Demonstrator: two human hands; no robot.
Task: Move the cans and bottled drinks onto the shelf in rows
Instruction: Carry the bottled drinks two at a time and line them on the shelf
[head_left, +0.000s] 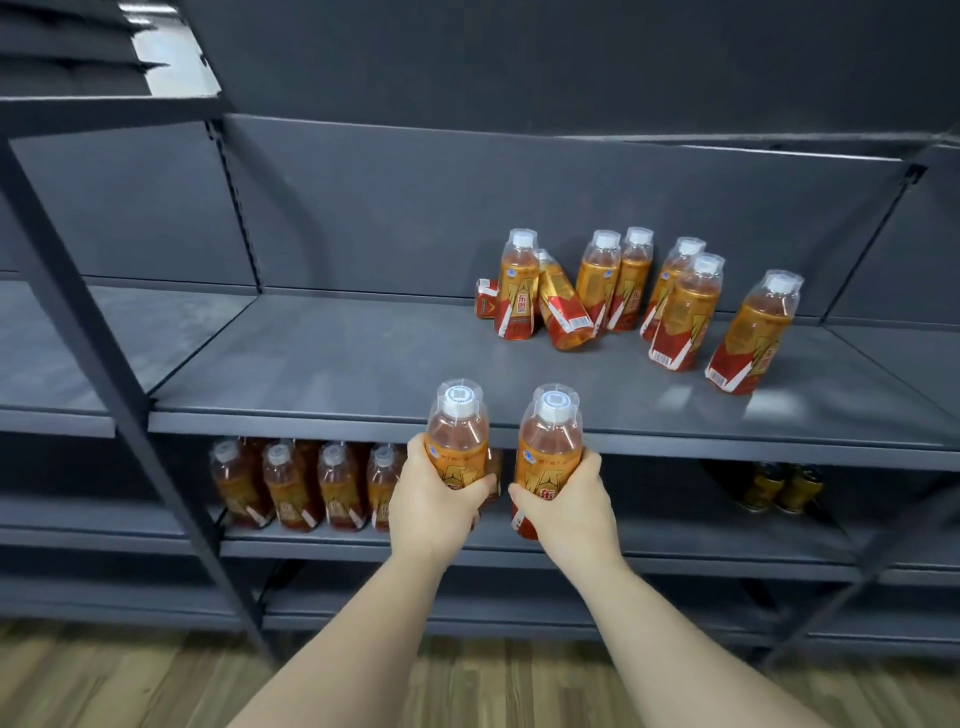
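My left hand (434, 506) grips an orange bottled drink (457, 431) upright by its lower body. My right hand (569, 512) grips a second bottle (550, 441) of the same kind. Both bottles are held just in front of the front edge of the grey middle shelf (337, 364). On that shelf, to the right and further back, several more orange bottles (613, 291) stand loosely grouped. One of them (563, 306) leans tilted, and a small one (487, 299) lies at the group's left.
A row of orange bottles (306, 483) stands on the lower shelf (363, 540) at the left. Dark cans (784, 488) sit on that shelf at the right. A slanted dark upright post (104, 364) crosses the left. Wooden floor (156, 686) lies below.
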